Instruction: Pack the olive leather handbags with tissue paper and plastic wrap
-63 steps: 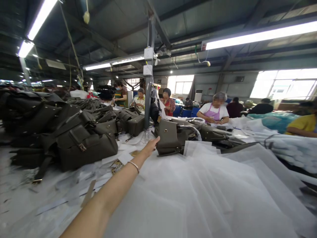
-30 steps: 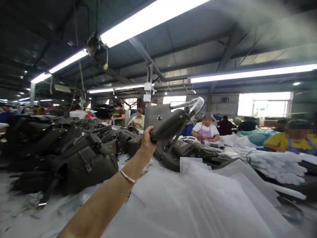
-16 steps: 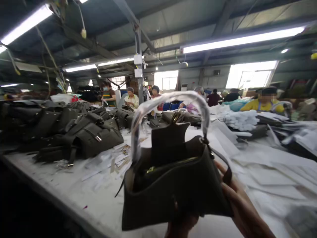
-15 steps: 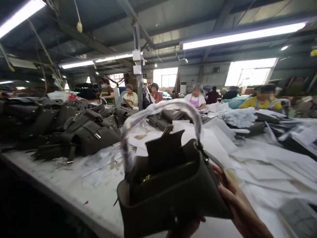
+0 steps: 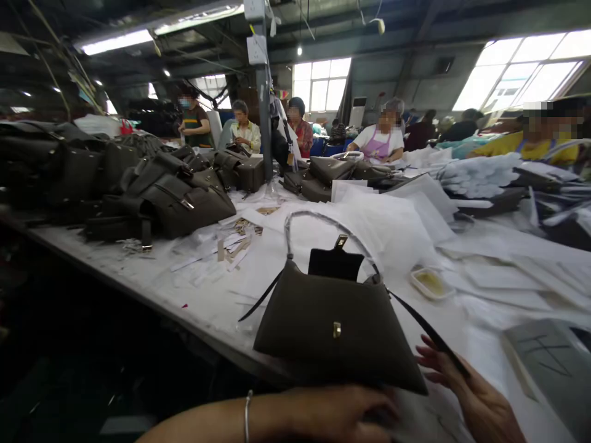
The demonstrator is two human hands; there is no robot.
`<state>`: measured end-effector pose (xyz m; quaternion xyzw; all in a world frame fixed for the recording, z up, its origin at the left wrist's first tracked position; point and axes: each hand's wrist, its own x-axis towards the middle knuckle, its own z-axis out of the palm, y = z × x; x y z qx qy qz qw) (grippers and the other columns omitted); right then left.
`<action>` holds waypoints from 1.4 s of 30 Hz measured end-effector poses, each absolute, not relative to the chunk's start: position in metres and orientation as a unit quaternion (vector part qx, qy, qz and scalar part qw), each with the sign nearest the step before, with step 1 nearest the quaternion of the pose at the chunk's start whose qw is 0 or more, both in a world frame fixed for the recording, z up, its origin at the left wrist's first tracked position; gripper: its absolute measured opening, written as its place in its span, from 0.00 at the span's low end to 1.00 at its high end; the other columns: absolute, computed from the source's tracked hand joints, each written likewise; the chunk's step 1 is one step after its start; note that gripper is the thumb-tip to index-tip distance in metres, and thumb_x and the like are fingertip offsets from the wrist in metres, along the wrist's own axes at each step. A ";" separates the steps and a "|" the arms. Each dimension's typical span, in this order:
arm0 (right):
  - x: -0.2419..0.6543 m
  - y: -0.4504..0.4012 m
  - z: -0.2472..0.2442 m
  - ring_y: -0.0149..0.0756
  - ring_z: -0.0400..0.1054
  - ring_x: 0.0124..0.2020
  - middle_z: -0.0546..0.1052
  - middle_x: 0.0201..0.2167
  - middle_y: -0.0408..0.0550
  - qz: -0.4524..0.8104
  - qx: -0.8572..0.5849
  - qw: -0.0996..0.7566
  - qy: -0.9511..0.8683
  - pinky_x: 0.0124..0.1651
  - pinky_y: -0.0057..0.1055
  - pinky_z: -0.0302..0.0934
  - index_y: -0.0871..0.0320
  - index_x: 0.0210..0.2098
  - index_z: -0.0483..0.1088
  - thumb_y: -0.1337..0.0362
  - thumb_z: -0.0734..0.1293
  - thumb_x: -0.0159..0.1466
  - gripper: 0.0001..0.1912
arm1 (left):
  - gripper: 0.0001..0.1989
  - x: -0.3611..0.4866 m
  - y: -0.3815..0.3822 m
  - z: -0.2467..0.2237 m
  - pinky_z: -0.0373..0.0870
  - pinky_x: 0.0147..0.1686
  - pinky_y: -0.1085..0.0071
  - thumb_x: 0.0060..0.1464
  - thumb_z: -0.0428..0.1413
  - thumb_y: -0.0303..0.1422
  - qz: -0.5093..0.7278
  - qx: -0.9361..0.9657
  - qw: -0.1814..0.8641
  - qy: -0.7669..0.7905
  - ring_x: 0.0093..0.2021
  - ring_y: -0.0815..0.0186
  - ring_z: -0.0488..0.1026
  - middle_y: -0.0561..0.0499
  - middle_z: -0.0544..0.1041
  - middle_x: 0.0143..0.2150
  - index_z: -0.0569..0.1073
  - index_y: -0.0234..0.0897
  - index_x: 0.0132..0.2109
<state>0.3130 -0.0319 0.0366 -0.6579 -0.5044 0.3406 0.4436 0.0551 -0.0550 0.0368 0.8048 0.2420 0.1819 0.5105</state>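
A dark olive-brown handbag (image 5: 332,307) sits on the white table, its front toward me, with a gold clasp (image 5: 337,330). Its flap (image 5: 335,264) is raised and the plastic-wrapped handle (image 5: 323,216) arches above. At the lower edge of the view, my left hand (image 5: 346,412), with a bracelet on its wrist, is below the bag's bottom edge; motion blur hides its finger pose. My right hand (image 5: 466,384) is off the bag's right corner, fingers spread. The bag's dark side strap (image 5: 429,326) runs down across it, touching or just above it.
Dark bags (image 5: 175,191) are heaped at the left and back. White sheets (image 5: 397,215) and paper scraps (image 5: 235,246) cover parts of the table. A small tray with yellowish contents (image 5: 431,283) and a grey marked block (image 5: 549,363) are at right. Several people work across the table.
The handbag has gone from tilted up in my hands to resting on the table, farther from me. My right hand has come off its side. My left forearm has entered from below.
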 end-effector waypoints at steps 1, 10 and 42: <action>0.320 -0.030 0.037 0.47 0.78 0.39 0.82 0.41 0.51 0.308 -0.682 0.430 -0.506 0.40 0.36 0.75 0.56 0.51 0.75 0.40 0.63 0.61 0.30 | 0.20 0.050 -0.056 0.038 0.70 0.55 0.64 0.64 0.54 0.40 0.184 0.821 0.499 0.209 0.55 0.55 0.74 0.42 0.76 0.53 0.71 0.35 0.57; 0.283 -0.023 0.080 0.51 0.67 0.58 0.71 0.59 0.52 -0.060 -0.454 0.362 -0.812 0.56 0.45 0.65 0.51 0.62 0.63 0.51 0.66 0.65 0.29 | 0.16 -0.030 -0.049 0.101 0.62 0.62 0.61 0.62 0.54 0.28 0.416 0.854 0.015 0.311 0.57 0.60 0.72 0.44 0.78 0.51 0.69 0.36 0.56; 0.253 -0.067 0.094 0.41 0.74 0.44 0.81 0.45 0.47 -0.186 -0.326 0.246 -0.894 0.50 0.38 0.57 0.56 0.56 0.69 0.75 0.59 0.57 0.27 | 0.18 -0.025 -0.063 0.089 0.65 0.57 0.62 0.67 0.47 0.37 0.256 0.902 -0.154 0.313 0.52 0.59 0.74 0.41 0.79 0.50 0.73 0.30 0.53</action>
